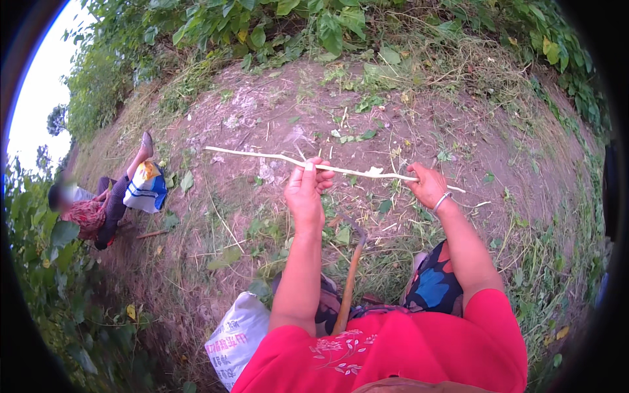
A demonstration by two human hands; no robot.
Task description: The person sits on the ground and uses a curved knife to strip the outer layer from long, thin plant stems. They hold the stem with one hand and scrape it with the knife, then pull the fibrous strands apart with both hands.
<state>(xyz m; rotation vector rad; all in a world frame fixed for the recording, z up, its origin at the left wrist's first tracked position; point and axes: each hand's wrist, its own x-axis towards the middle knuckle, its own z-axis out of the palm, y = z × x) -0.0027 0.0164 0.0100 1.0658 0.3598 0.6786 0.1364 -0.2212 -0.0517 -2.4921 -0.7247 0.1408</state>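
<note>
A long, pale, peeled stick [354,171] runs crosswise in front of me, slightly bent, its left end reaching well past my left hand. Near its middle my left hand [308,190] is closed on it, thumb and fingertips pinching it. My right hand [428,187], with a bangle on its wrist, grips the stick close to its right end. Between the two hands a small whitish shred [374,171] sticks up from the stick. Below, between my legs, a sickle-like tool leans with its wooden handle [351,278] toward me and its dark curved blade [356,227] away.
A white printed sack [237,337] lies by my left side. Far left, another person [98,213] sits on the ground beside a blue, white and yellow bag [145,188]. Bare soil carries scattered twigs and leaves; green bushes [327,26] border the far side.
</note>
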